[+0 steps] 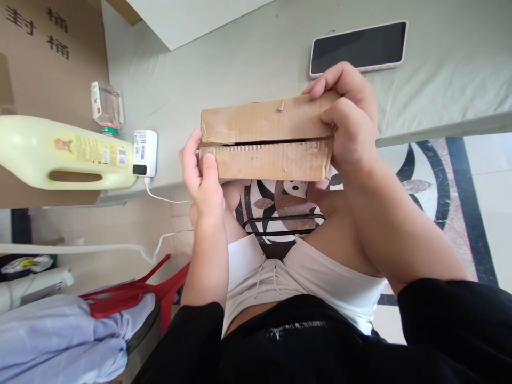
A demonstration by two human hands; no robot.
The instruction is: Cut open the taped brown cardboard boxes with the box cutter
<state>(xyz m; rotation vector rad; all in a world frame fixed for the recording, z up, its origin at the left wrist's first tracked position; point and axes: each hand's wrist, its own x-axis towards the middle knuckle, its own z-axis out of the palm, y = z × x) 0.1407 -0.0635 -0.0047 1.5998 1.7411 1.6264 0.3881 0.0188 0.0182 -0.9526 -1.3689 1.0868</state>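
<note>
A small brown cardboard box (264, 122) is held up between my two hands, over the near edge of the cloth-covered table. A dark slit runs along its middle between two flaps, and torn corrugated edges show there. My left hand (204, 170) grips the left end, thumb on the front face and fingers behind. My right hand (352, 114) is wrapped round the right end, thumb on the upper flap and fingers over the top edge. What is inside the box is hidden.
On the table (168, 85) lies a phone (360, 48) behind my right hand. To the left are a white power bank (144, 152) with a cable, a pale yellow jug (68, 154), a clear bottle (108, 106) and a large carton (52, 64). A red chair (160, 288) stands lower left.
</note>
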